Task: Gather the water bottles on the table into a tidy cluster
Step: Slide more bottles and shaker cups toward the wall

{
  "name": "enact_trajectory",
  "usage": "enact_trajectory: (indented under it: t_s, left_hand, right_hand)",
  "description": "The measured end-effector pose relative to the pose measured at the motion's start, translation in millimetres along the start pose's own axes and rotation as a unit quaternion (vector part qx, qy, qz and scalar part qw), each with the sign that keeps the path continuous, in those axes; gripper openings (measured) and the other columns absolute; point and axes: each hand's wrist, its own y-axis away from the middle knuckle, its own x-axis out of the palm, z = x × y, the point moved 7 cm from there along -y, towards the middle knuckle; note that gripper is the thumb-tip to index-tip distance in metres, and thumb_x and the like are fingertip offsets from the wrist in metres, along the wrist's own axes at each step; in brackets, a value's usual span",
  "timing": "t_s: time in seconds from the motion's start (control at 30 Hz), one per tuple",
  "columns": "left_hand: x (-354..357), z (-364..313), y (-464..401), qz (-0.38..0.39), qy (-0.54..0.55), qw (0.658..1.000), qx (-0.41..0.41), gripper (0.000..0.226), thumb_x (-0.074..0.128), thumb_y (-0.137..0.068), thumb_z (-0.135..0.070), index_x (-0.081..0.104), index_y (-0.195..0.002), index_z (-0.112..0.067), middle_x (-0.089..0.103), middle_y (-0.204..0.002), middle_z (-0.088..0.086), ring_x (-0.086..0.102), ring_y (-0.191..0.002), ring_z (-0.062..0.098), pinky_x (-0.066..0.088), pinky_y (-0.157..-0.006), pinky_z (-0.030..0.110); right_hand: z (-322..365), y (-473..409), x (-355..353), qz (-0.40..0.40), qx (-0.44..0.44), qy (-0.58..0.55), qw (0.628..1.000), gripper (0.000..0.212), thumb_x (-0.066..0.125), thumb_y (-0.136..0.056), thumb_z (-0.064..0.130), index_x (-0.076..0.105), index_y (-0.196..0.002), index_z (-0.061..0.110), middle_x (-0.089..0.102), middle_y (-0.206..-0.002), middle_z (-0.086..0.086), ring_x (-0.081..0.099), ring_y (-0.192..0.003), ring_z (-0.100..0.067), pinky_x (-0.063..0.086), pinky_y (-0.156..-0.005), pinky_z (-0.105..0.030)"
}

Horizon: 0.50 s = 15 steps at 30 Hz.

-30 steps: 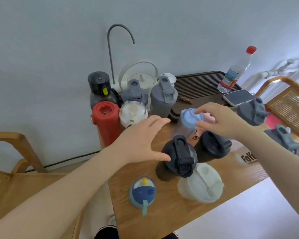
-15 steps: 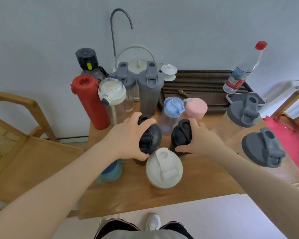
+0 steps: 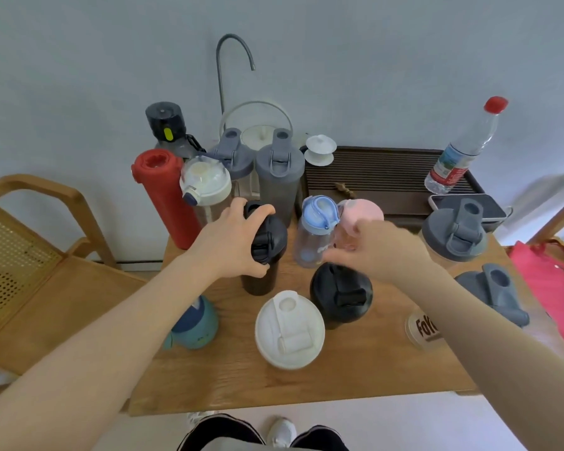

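Observation:
My left hand [image 3: 232,242] is shut on the lid of a black shaker bottle [image 3: 267,245] standing mid-table, just in front of a red bottle [image 3: 163,190], a white-lidded clear bottle [image 3: 205,183] and two grey shakers [image 3: 280,170]. My right hand [image 3: 381,249] hovers with fingers apart at a pink-lidded bottle [image 3: 362,211], next to a blue-lidded bottle [image 3: 316,219]. A second black shaker [image 3: 339,294] and a white shaker [image 3: 288,330] stand nearer me. A teal child's bottle [image 3: 196,323] sits partly under my left forearm. Two more grey shakers [image 3: 456,232] [image 3: 492,291] stand at the right.
On the wooden table [image 3: 306,379], a dark tea tray [image 3: 372,177] holds a red-capped plastic bottle [image 3: 463,151] and a phone [image 3: 466,206]. A round coaster [image 3: 424,327] lies under my right forearm. A wooden chair [image 3: 30,255] stands left, a red bag [image 3: 554,281] right.
My right hand has let go of the second black shaker and moved back toward the pink-lidded bottle. My left hand has carried its black shaker a little farther back, toward the rear group.

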Motion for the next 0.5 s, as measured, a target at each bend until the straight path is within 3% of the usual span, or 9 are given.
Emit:
enact_trajectory:
  t_s: [0.07, 0.1, 0.2, 0.33, 0.5]
  left_hand:
    - [-0.5, -0.6, -3.9, 0.007, 0.001, 1.000, 0.000, 0.091, 0.074, -0.063, -0.041, 0.019, -0.135, -0.030, 0.026, -0.132, 0.012, 0.037, -0.118, 0.030, 0.049, -0.084, 0.041]
    - [-1.0, -0.7, -6.4, 0.010, 0.003, 1.000, -0.001, 0.092, 0.074, -0.063, -0.040, 0.019, -0.136, -0.029, 0.025, -0.132, 0.013, 0.034, -0.120, 0.031, 0.048, -0.087, 0.041]
    - [-1.3, -1.8, -14.4, 0.018, -0.002, 1.000, -0.010, 0.094, 0.075, -0.065, -0.036, 0.017, -0.139, -0.026, 0.020, -0.137, 0.017, 0.027, -0.127, 0.035, 0.039, -0.099, 0.042]
    - [2.1, -3.5, -22.3, 0.030, 0.033, 0.999, -0.027, 0.097, 0.077, -0.065, -0.030, 0.014, -0.139, -0.026, 0.015, -0.139, 0.018, 0.025, -0.129, 0.037, 0.037, -0.103, 0.043]
    - [3.0, -0.8, -29.6, 0.033, 0.032, 0.998, -0.030, 0.098, 0.077, -0.067, -0.028, 0.012, -0.140, -0.026, 0.011, -0.143, 0.019, 0.023, -0.132, 0.038, 0.034, -0.105, 0.043]
  right_hand:
    - [13.2, -19.2, -21.9, -0.089, -0.042, -0.012, 0.995, 0.055, 0.056, -0.079, 0.057, 0.049, -0.114, 0.015, 0.056, -0.112, -0.005, 0.057, -0.100, -0.026, 0.048, -0.077, -0.038]
    - [20.3, -32.6, -21.9, -0.091, -0.062, 0.011, 0.994, 0.057, 0.056, -0.081, 0.053, 0.047, -0.123, 0.015, 0.053, -0.121, -0.008, 0.054, -0.109, -0.030, 0.045, -0.084, -0.040]
    - [38.8, -69.4, 7.1, -0.005, -0.120, 0.103, 0.987, 0.068, 0.058, -0.081, 0.048, 0.035, -0.137, 0.016, 0.049, -0.132, -0.014, 0.048, -0.119, -0.035, 0.039, -0.096, -0.042]
    - [43.0, -86.4, 21.8, 0.042, -0.143, 0.123, 0.981, 0.068, 0.061, -0.080, 0.039, 0.031, -0.137, 0.016, 0.051, -0.123, -0.016, 0.052, -0.112, -0.036, 0.037, -0.097, -0.040]
    - [53.7, -64.2, 28.4, 0.032, -0.242, 0.198, 0.949, 0.064, 0.059, -0.076, 0.051, 0.043, -0.125, 0.013, 0.060, -0.110, -0.011, 0.055, -0.103, -0.029, 0.035, -0.103, -0.039]
